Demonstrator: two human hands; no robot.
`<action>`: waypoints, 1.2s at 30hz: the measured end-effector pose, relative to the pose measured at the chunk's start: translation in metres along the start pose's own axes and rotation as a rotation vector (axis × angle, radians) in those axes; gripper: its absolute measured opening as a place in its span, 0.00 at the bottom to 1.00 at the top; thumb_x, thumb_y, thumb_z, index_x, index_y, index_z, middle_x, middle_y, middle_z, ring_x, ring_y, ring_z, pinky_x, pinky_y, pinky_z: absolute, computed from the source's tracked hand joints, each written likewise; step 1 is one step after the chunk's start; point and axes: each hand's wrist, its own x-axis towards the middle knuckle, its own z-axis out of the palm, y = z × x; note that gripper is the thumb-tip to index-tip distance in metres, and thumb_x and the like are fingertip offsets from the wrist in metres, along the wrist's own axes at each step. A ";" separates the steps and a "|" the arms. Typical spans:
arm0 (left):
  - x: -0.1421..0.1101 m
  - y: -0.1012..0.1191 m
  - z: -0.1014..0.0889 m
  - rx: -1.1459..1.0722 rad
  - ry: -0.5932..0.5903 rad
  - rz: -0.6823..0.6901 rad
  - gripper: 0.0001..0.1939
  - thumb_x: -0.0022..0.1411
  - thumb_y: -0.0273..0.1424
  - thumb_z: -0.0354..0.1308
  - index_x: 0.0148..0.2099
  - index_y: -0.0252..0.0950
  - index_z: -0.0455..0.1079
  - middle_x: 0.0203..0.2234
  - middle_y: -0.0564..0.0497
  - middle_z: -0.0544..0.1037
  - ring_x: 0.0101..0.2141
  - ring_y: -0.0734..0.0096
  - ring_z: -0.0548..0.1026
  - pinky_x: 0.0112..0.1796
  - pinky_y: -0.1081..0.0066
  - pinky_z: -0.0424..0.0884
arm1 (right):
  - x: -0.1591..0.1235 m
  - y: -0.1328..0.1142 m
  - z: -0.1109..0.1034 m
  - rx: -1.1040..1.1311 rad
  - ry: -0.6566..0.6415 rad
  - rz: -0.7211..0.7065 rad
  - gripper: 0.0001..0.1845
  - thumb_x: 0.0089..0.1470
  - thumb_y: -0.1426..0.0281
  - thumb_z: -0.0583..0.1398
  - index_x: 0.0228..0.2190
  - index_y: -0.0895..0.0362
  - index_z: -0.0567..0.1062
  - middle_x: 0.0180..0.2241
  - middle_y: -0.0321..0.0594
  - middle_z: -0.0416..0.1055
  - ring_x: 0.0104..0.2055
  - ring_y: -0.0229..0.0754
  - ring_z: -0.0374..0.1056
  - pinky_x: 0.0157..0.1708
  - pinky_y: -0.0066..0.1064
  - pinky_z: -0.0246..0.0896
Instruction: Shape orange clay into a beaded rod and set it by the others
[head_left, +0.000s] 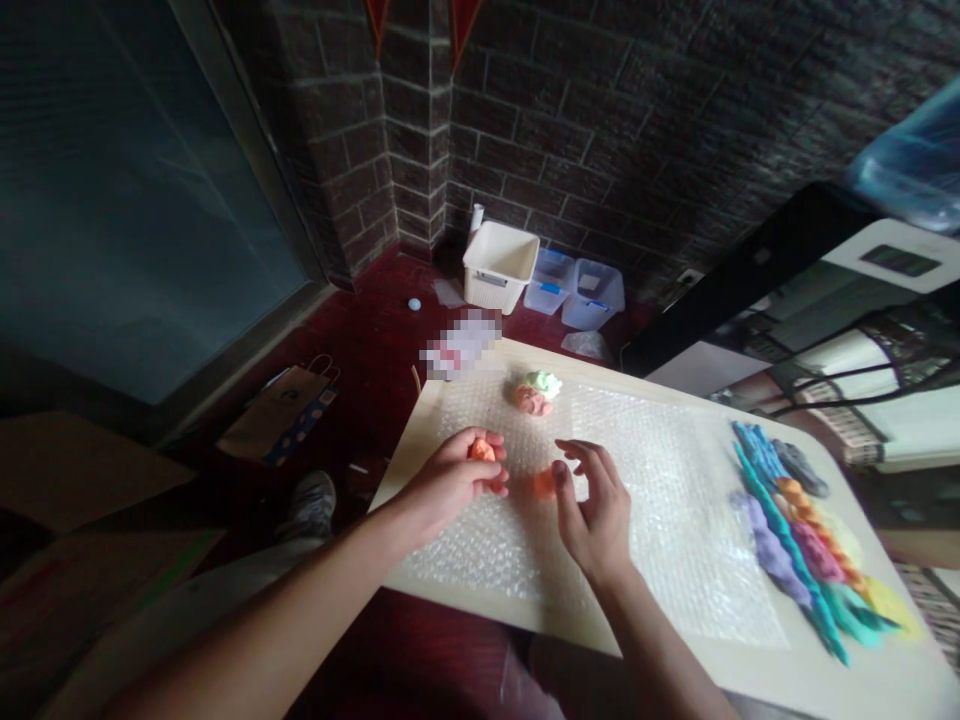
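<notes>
My left hand (465, 468) has its fingers curled around a small orange lump of modelling clay (482, 452) above the bubble wrap (487, 550). To its right, my right hand (596, 500) is held with thumb and fingers apart and nothing visible between them. A blurry orange piece (544, 485) shows beside the right thumb; whether it touches the thumb I cannot tell. Farther back on the wrap, a pink clay lump (533, 402) lies against a pale green clay lump (544, 381).
Several coloured clay strips and lumps, such as a purple one (772, 550) and a teal one (799, 565), lie along the right of the pale table (750, 680). Behind it stand a white bin (499, 285) and clear boxes (592, 305). A paper bag (274, 410) lies on the floor.
</notes>
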 end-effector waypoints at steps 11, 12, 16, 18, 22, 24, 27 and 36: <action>0.006 -0.004 -0.003 0.156 0.032 0.034 0.17 0.54 0.21 0.67 0.47 0.30 0.77 0.33 0.49 0.82 0.34 0.66 0.82 0.40 0.68 0.75 | -0.001 0.004 0.002 -0.012 -0.024 0.012 0.13 0.69 0.67 0.55 0.50 0.55 0.74 0.46 0.47 0.76 0.49 0.49 0.72 0.48 0.44 0.70; 0.007 -0.005 -0.003 0.179 0.031 0.040 0.17 0.54 0.21 0.68 0.48 0.31 0.77 0.33 0.50 0.82 0.35 0.65 0.82 0.42 0.67 0.75 | -0.001 0.005 0.003 -0.018 -0.036 0.019 0.13 0.69 0.66 0.55 0.51 0.55 0.74 0.47 0.48 0.76 0.49 0.49 0.72 0.48 0.44 0.70; 0.007 -0.007 -0.005 0.280 0.020 0.061 0.23 0.49 0.26 0.73 0.49 0.31 0.78 0.37 0.46 0.83 0.37 0.64 0.81 0.40 0.68 0.74 | 0.000 0.006 0.003 -0.009 -0.045 0.019 0.13 0.69 0.66 0.55 0.51 0.55 0.74 0.47 0.47 0.76 0.50 0.49 0.72 0.49 0.44 0.70; 0.006 -0.007 -0.006 0.328 0.025 0.088 0.26 0.48 0.27 0.74 0.51 0.32 0.79 0.39 0.46 0.83 0.37 0.66 0.80 0.38 0.71 0.72 | 0.001 0.006 0.003 -0.005 -0.031 0.019 0.12 0.69 0.67 0.55 0.50 0.55 0.74 0.46 0.47 0.76 0.49 0.48 0.72 0.48 0.43 0.70; 0.006 -0.005 -0.010 0.359 0.039 0.138 0.21 0.48 0.25 0.71 0.47 0.33 0.79 0.40 0.48 0.82 0.39 0.69 0.76 0.37 0.74 0.69 | 0.001 0.006 0.002 -0.019 -0.042 0.030 0.12 0.68 0.67 0.56 0.50 0.55 0.74 0.46 0.47 0.76 0.49 0.49 0.72 0.46 0.43 0.71; 0.006 -0.002 -0.011 0.332 0.032 0.144 0.14 0.48 0.25 0.69 0.40 0.34 0.79 0.37 0.49 0.81 0.35 0.72 0.74 0.33 0.76 0.66 | 0.001 0.007 0.002 -0.026 -0.052 0.037 0.12 0.68 0.66 0.56 0.49 0.55 0.74 0.46 0.47 0.76 0.48 0.49 0.73 0.45 0.42 0.71; 0.005 0.004 -0.010 0.262 0.033 0.144 0.04 0.54 0.29 0.64 0.29 0.35 0.74 0.27 0.51 0.75 0.27 0.74 0.68 0.27 0.74 0.62 | 0.001 0.009 0.000 -0.004 -0.030 0.059 0.12 0.67 0.66 0.57 0.48 0.55 0.75 0.45 0.47 0.76 0.46 0.48 0.74 0.44 0.41 0.72; -0.003 0.007 -0.004 0.307 0.143 0.204 0.32 0.66 0.44 0.62 0.16 0.38 0.53 0.10 0.57 0.53 0.13 0.80 0.52 0.19 0.70 0.43 | 0.004 0.010 -0.004 0.023 -0.019 0.131 0.12 0.68 0.64 0.57 0.46 0.56 0.77 0.43 0.47 0.78 0.42 0.47 0.74 0.41 0.41 0.72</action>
